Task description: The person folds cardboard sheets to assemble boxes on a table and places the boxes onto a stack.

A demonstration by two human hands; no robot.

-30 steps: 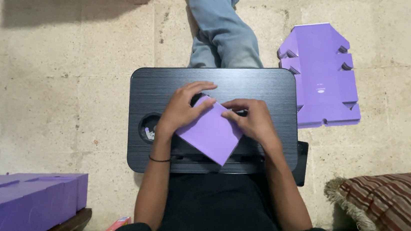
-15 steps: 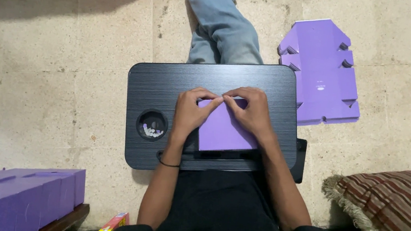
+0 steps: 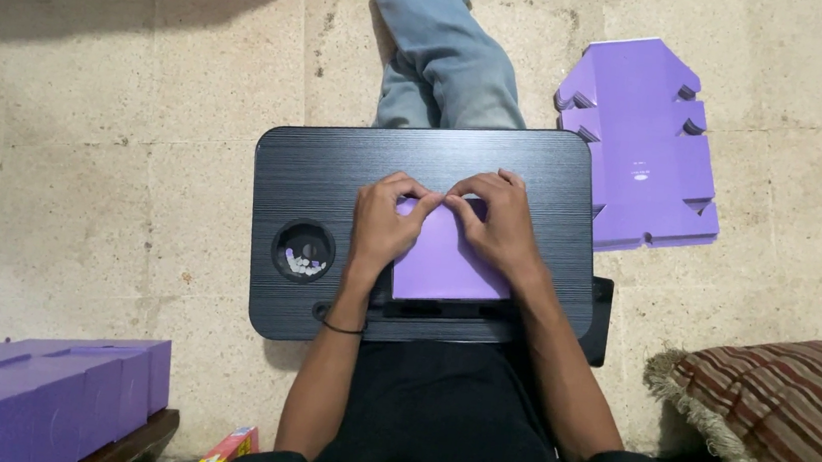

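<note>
Both hands, left (image 3: 383,226) and right (image 3: 499,232), press fingertips flat on purple paper (image 3: 443,262) atop black tray (image 3: 337,169). Likely early fold; top edge being creased, more folds left.

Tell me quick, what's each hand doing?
Left hand: fingers pressing the purple paper flat.
Right hand: pressing the same paper's top edge.

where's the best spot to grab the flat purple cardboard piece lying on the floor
Probably the long plain left edge of the flat purple cardboard piece, coming from the lap desk side. It lies flat on the floor, and its right edge is broken by notched tabs, so the fingers must slide under.
</note>
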